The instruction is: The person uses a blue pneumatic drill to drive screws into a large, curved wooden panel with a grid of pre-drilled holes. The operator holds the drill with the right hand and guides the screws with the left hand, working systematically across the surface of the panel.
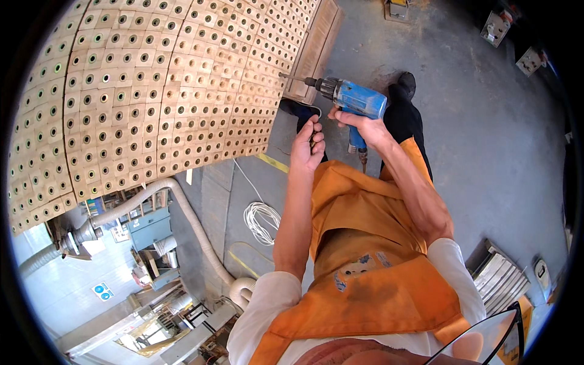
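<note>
My right hand (364, 124) is closed round the grip of a blue power drill (362, 99). The drill points left, and its long thin bit (293, 77) reaches the right side of a stack of pale wooden blocks (210, 97); whether the tip touches wood I cannot tell. Just below the drill, my left hand (306, 147) is curled round small dark metal pieces (314, 143), partly hidden by the fingers. Each block has a round hole. Many holes hold dark metal rings, while a band in the middle and toward the right shows bare wood.
A wooden board (316, 45) edges the blocks. A coil of white cable (261, 222) lies on the grey floor, near a ribbed hose (198, 225). Stacked slats (500, 275) are at the lower right. A blue cabinet (149, 228) stands lower left. I wear an orange apron (365, 298).
</note>
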`<state>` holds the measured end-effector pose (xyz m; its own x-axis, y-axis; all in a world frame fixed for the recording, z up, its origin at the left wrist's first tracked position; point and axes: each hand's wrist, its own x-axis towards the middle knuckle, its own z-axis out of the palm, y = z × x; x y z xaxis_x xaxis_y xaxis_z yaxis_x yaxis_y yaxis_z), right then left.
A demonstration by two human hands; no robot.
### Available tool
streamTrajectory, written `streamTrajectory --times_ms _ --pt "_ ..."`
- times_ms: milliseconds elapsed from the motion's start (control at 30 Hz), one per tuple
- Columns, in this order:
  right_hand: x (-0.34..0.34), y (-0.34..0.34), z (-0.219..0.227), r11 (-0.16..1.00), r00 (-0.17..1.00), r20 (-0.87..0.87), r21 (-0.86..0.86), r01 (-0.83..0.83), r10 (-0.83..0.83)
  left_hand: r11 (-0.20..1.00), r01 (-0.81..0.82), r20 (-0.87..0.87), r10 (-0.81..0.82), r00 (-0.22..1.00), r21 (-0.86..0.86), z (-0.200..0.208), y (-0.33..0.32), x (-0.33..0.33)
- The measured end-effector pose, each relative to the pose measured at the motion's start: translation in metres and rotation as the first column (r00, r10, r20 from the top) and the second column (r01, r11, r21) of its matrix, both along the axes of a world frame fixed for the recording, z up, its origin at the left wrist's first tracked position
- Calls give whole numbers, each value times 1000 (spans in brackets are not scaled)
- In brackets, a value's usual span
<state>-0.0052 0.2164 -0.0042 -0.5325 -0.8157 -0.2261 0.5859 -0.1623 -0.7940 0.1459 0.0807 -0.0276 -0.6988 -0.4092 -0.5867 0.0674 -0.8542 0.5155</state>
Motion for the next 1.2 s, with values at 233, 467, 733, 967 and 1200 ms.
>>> streamTrajectory --times_ms 233,467,733,967,1200 --pt "1 -1 -4 1000 1000 31 -28 3 -2 997 -40 55 44 998 -71 9 -1 -6" --pt "1 26 -5 997 995 -67 12 -77 77 973 -153 -162 125 979 -173 40 -52 -27" --pt "-8 55 -18 983 981 62 15 -185 184 919 50 96 -14 995 -391 52 -42 -39" --pt "20 24 -13 999 993 111 5 -39 38 949 -126 -57 114 992 -291 47 -51 -59" --pt "22 3 -5 1000 991 133 -16 -16 18 985 -117 -147 98 984 -130 37 -50 -49"
